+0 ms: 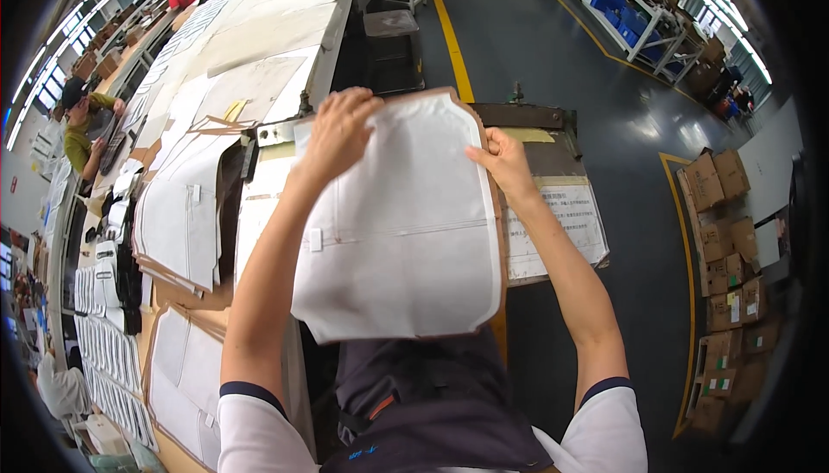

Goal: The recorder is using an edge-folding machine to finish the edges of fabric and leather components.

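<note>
A large white panel with brown edges hangs tilted in front of me, its lower edge near my dark apron. It looks like the pale back of a brown sheet, with a seam line across it and a small white tag at its left. My right hand pinches the panel's upper right edge, thumb on the white face. At the top left, my left hand is bent over the upper edge, fingers close together; their tips are partly hidden.
Behind the panel is a bench fixture with a metal bar and a printed sheet. Similar panels lie stacked at the left, with more below. A long table stretches away. Cartons stand right; a co-worker sits left.
</note>
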Available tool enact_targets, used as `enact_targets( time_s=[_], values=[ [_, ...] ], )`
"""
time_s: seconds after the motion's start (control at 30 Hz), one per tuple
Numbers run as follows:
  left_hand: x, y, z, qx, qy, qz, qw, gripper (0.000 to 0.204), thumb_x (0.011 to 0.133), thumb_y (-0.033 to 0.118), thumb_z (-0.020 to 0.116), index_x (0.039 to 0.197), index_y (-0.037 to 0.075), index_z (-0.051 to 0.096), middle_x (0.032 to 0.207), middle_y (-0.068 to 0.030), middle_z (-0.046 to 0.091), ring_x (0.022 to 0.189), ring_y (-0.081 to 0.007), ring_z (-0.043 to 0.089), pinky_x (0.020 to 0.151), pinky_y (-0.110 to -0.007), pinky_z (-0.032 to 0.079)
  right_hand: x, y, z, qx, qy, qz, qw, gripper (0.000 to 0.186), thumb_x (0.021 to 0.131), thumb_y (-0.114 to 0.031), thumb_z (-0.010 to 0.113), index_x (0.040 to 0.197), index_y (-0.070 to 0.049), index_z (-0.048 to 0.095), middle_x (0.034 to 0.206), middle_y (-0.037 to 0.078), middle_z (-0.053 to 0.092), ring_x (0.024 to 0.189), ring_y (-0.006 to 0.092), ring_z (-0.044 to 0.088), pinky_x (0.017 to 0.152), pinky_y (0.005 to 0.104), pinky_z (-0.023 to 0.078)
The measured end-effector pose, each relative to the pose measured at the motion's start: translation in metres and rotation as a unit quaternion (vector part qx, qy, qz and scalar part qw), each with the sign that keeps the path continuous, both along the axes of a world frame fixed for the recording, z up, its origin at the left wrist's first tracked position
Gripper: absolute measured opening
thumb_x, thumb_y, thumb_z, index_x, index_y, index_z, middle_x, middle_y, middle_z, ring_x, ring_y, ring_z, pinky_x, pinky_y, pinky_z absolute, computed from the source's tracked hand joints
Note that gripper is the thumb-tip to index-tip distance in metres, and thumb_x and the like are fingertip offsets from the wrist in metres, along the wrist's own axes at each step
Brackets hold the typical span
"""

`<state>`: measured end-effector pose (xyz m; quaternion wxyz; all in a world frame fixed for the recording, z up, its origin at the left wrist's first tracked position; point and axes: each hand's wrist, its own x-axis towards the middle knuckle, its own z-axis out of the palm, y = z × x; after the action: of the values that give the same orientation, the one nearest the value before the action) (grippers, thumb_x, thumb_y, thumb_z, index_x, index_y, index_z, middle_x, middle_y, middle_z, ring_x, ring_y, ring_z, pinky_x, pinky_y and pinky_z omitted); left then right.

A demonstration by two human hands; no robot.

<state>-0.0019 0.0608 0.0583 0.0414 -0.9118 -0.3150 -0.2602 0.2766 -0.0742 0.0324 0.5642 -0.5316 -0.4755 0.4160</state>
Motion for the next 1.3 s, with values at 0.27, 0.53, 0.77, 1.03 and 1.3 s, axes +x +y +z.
enact_targets(
  time_s=[0.27, 0.53, 0.77, 1.03, 1.3],
  values=[
    [-0.023, -0.031, -0.049, -0.032, 0.058, 0.004, 0.998, 0.049, 0.103, 0.039, 0.06, 0.146, 0.014, 0.059, 0.159, -0.0137, 0.046, 0.154, -0.0315, 0.032, 0.127, -0.05, 0.022, 0.009, 0.006, 0.0, 0.232, -0.527, -0.128, 0.808, 0.031, 0.091, -0.012, 0.074, 0.119, -0.002, 0.066, 0.122, 0.011, 0.067, 0.111, 0.0285, 0.065, 0.094, 0.0429, 0.052],
    [-0.005, -0.043, -0.048, -0.006, 0.071, -0.012, 0.997, 0.049, 0.102, 0.036, 0.062, 0.144, 0.01, 0.06, 0.154, -0.0119, 0.053, 0.15, -0.0301, 0.04, 0.123, -0.049, 0.031, -0.036, 0.029, -0.034, 0.244, -0.568, 0.105, 0.779, 0.05, 0.097, -0.029, 0.069, 0.139, -0.003, 0.06, 0.15, 0.015, 0.054, 0.143, 0.0328, 0.046, 0.119, 0.0486, 0.035],
    [-0.006, -0.056, -0.054, -0.038, 0.036, 0.056, 0.997, 0.049, 0.102, 0.032, 0.062, 0.143, 0.005, 0.059, 0.153, -0.0135, 0.055, 0.148, -0.0292, 0.044, 0.121, -0.048, 0.033, -0.033, 0.04, -0.034, 0.248, -0.572, 0.123, 0.772, 0.047, 0.1, -0.029, 0.065, 0.138, -0.003, 0.061, 0.149, 0.018, 0.056, 0.143, 0.0331, 0.048, 0.12, 0.0487, 0.034],
    [-0.024, -0.04, -0.052, -0.072, 0.038, 0.052, 0.995, 0.05, 0.107, 0.031, 0.052, 0.147, 0.002, 0.055, 0.156, -0.0145, 0.052, 0.149, -0.0317, 0.042, 0.122, -0.051, 0.029, -0.044, 0.062, -0.031, 0.267, -0.546, 0.141, 0.782, 0.043, 0.099, -0.023, 0.066, 0.135, -0.001, 0.062, 0.145, 0.016, 0.059, 0.141, 0.0313, 0.05, 0.117, 0.0466, 0.038],
    [-0.001, -0.034, -0.052, -0.026, 0.052, 0.054, 0.997, 0.044, 0.105, 0.023, 0.056, 0.144, 0.002, 0.058, 0.154, -0.0164, 0.053, 0.144, -0.0344, 0.046, 0.116, -0.047, 0.038, -0.019, 0.06, -0.034, 0.274, -0.558, 0.101, 0.776, 0.041, 0.099, -0.019, 0.065, 0.135, 0.0, 0.062, 0.142, 0.015, 0.062, 0.135, 0.029, 0.055, 0.115, 0.0433, 0.04]
  ],
)
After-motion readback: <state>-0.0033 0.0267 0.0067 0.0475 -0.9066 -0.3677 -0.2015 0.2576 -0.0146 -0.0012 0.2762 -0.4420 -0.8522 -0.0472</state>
